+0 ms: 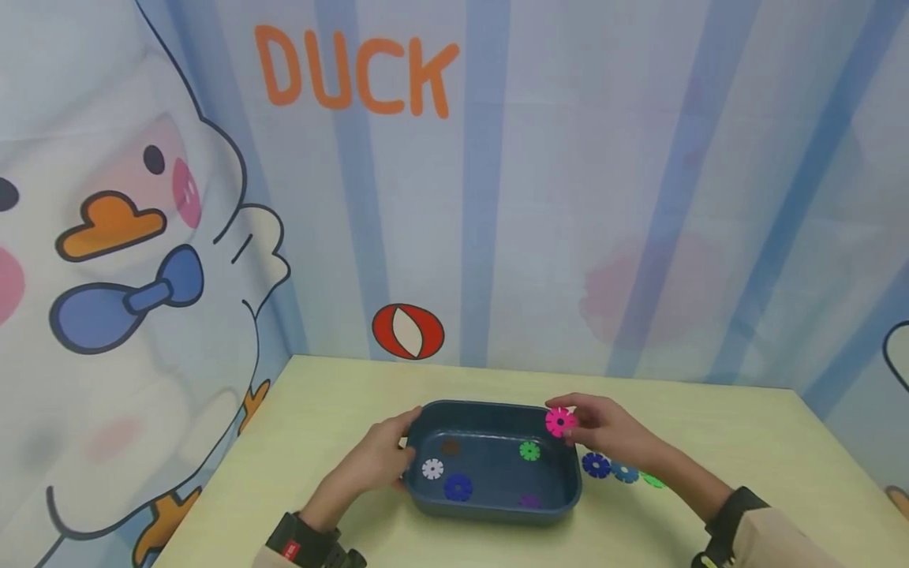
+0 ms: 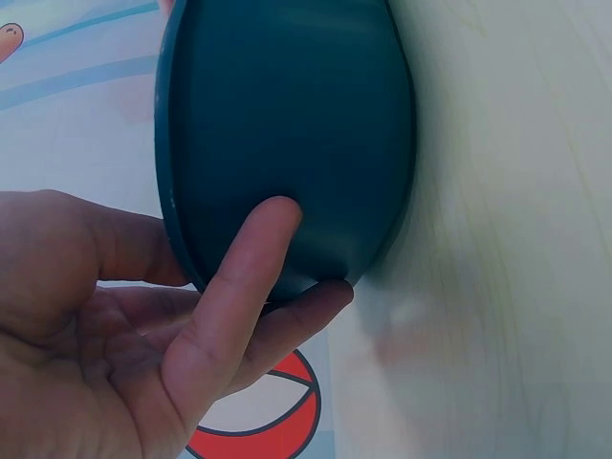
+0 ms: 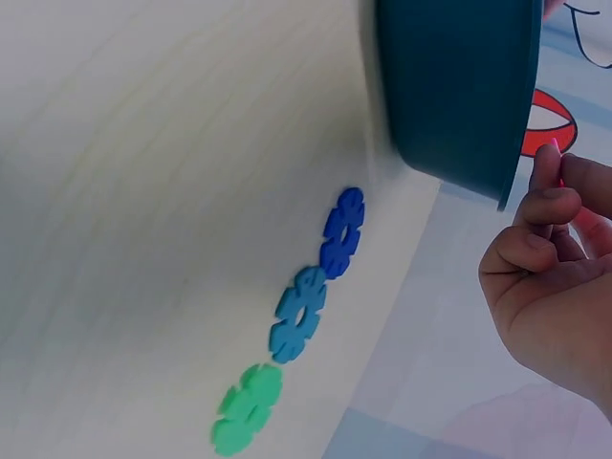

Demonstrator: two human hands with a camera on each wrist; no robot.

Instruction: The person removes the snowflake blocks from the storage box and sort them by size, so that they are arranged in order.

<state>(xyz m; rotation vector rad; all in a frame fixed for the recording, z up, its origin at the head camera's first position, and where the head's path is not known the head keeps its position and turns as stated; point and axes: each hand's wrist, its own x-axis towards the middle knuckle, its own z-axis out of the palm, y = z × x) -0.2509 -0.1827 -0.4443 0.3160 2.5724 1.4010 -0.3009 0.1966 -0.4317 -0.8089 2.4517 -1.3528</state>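
Observation:
A dark blue-green plastic basin stands on the table. My left hand holds its left end, and in the left wrist view the fingers lie against the outer wall. Over the basin's right rim, my right hand pinches a pink snowflake disc between thumb and fingertips. Inside the basin lie a white disc, a blue disc, a brown disc, a green disc and a purple disc.
Right of the basin, a dark blue disc, a lighter blue disc and a green disc lie in a row on the pale table. Behind stands a printed curtain with a duck at left.

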